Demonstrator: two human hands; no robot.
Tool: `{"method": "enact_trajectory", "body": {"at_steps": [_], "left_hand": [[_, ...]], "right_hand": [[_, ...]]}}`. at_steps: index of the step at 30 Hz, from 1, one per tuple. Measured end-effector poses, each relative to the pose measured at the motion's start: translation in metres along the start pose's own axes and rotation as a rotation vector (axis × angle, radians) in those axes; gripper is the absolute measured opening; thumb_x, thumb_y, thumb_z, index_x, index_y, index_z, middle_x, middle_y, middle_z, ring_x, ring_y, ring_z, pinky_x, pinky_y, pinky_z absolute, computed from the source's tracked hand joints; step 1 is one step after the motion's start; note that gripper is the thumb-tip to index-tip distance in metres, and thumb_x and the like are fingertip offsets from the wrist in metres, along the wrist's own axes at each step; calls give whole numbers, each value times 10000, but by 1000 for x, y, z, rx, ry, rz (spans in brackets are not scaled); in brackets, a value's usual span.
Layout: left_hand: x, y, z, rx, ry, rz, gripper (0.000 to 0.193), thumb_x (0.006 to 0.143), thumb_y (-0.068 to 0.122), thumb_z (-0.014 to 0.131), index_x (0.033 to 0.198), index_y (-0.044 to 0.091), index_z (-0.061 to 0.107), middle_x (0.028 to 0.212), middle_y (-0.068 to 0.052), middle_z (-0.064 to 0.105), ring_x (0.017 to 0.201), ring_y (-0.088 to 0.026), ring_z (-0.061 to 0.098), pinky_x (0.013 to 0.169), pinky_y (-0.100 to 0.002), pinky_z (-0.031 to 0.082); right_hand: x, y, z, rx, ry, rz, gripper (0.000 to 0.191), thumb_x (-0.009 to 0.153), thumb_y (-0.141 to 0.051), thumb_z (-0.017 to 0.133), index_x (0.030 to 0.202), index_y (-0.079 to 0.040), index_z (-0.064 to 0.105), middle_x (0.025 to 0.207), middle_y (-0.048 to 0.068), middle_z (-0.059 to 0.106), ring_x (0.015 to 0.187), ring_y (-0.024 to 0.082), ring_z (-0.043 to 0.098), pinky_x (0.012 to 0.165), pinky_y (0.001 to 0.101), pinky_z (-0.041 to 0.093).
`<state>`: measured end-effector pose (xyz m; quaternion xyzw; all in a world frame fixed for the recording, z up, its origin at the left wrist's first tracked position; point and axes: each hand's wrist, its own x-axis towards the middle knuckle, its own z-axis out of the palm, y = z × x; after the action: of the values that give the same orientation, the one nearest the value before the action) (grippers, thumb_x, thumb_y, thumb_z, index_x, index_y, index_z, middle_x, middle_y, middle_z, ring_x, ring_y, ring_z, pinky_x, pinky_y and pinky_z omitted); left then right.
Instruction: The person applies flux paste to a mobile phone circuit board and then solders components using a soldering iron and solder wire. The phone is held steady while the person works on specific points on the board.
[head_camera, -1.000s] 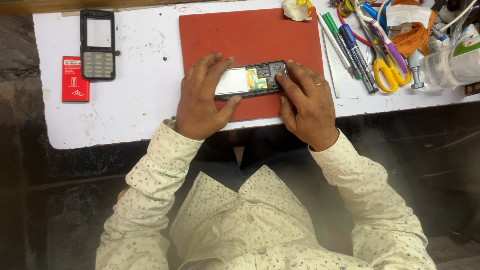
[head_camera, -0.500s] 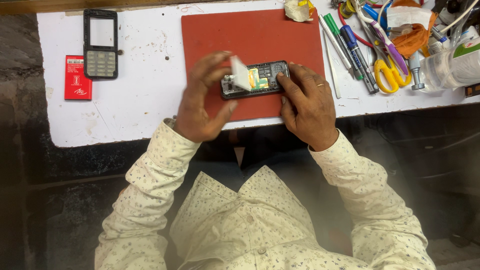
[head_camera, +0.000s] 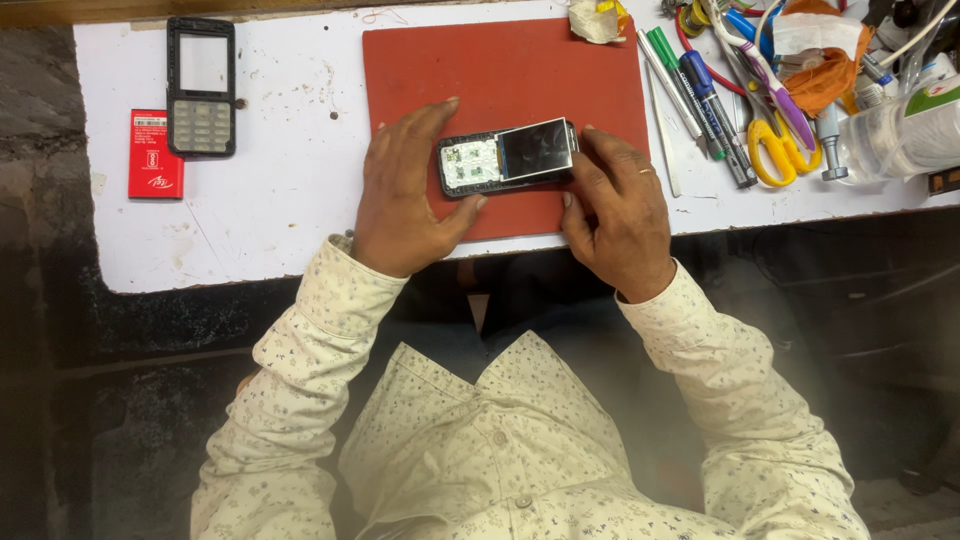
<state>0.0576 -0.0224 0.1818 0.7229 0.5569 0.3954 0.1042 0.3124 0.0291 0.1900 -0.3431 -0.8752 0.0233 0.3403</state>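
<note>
Gripping opened phone between left hand and right hand, fingers closed at each end. Lying flat on red mat.

- You work at a white table.
- A red mat lies on it.
- Left of the mat: black phone frame, red battery.
- Right of the mat: pens, yellow scissors.

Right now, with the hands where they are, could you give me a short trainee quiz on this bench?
1. True or false: the opened phone lies on the red mat.
2. Which hand grips the phone's screen end: left hand or right hand?
3. What lies left of the mat? A) scissors B) phone front cover C) bottle

Key: 1 true; 2 right; 3 B
</note>
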Motion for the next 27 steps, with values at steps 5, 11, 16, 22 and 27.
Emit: {"method": "enact_trajectory", "body": {"at_steps": [5,11,16,22,27], "left_hand": [[3,1,4,32,-38,-57,879,793,265,880,1515,109,405,1370,-124,583,1322,-338,532,1212,-626,242],[2,7,0,-141,-25,-38,901,795,141,894,1540,130,387,1350,-108,600,1285,-299,587,1179,-504,394],[0,11,-2,-314,-15,-5,928,814,12,873,1570,162,357,1417,-125,543,1323,-298,588,1148,-392,518],[-1,8,1,-298,0,33,939,825,21,878,1576,172,336,1443,-140,497,1350,-314,569,1155,-394,525],[-2,4,4,-315,-1,32,927,836,47,881,1573,172,333,1463,-147,485,1357,-308,571,1151,-394,543]], "right_hand": [[-4,1,2,66,41,48,423,869,-5,751,1268,38,617,1345,227,599,1247,386,624,1069,444,549],[-5,1,1,77,48,54,462,861,4,756,1294,37,599,1363,243,586,1248,395,622,1064,446,552],[-4,-1,0,71,45,61,472,855,8,760,1298,38,598,1378,248,583,1255,399,622,1072,451,548],[-5,-1,1,63,41,51,474,848,11,762,1293,39,602,1375,246,588,1255,397,627,1072,448,549],[-5,1,4,61,45,54,454,863,4,766,1286,33,605,1373,240,591,1250,382,636,1069,435,558]]}}
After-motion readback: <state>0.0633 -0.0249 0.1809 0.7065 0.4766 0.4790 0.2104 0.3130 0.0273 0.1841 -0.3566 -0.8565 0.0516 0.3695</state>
